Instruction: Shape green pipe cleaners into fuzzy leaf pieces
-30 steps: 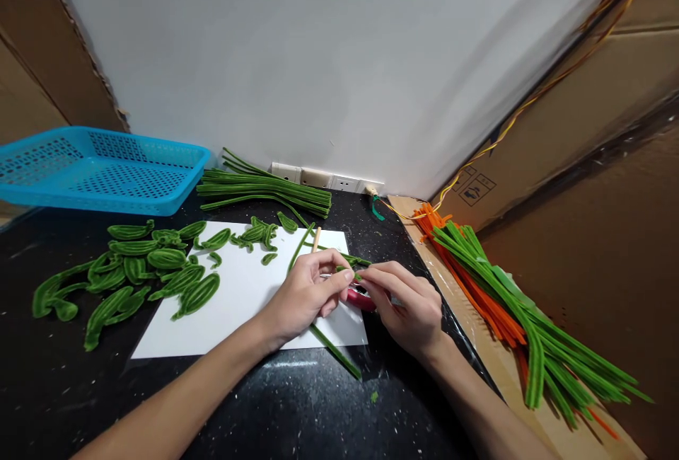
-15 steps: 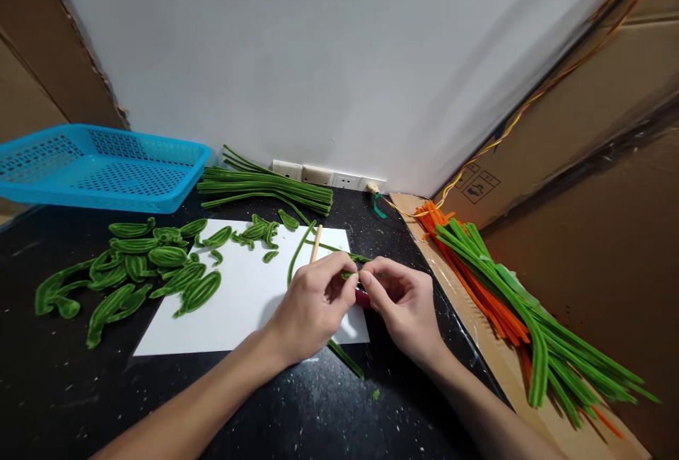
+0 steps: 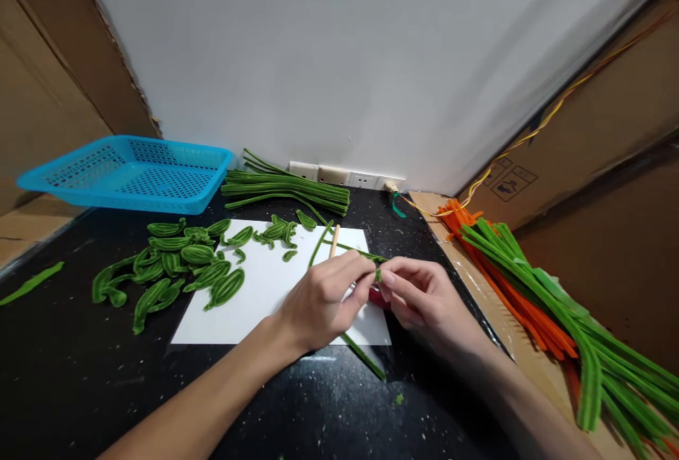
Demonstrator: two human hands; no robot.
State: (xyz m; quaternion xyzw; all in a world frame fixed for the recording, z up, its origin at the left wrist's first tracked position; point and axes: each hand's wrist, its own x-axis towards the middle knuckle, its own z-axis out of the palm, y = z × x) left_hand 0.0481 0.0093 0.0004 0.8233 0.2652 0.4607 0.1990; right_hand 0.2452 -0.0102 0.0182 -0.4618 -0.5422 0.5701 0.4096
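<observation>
My left hand (image 3: 323, 301) and my right hand (image 3: 424, 297) meet over the right edge of a white paper sheet (image 3: 265, 290). Both pinch the same green pipe cleaner (image 3: 378, 274) between thumb and fingertips. Its long tail (image 3: 366, 357) runs out under my left hand onto the black table. A thin wooden stick (image 3: 333, 242) pokes up behind my left hand. Something red (image 3: 378, 297) lies under my hands, mostly hidden.
Several folded green pipe-cleaner leaves (image 3: 180, 265) lie left on the paper and black table (image 3: 79, 375). A blue basket (image 3: 132, 173) stands back left. Straight green pipe cleaners (image 3: 286, 190) lie by wall sockets (image 3: 344, 178). Green and orange pipe cleaners (image 3: 535, 304) lie on cardboard right.
The camera has swung a little left, so everything sits further right in view. My fingertips have closed tighter together on the pipe cleaner.
</observation>
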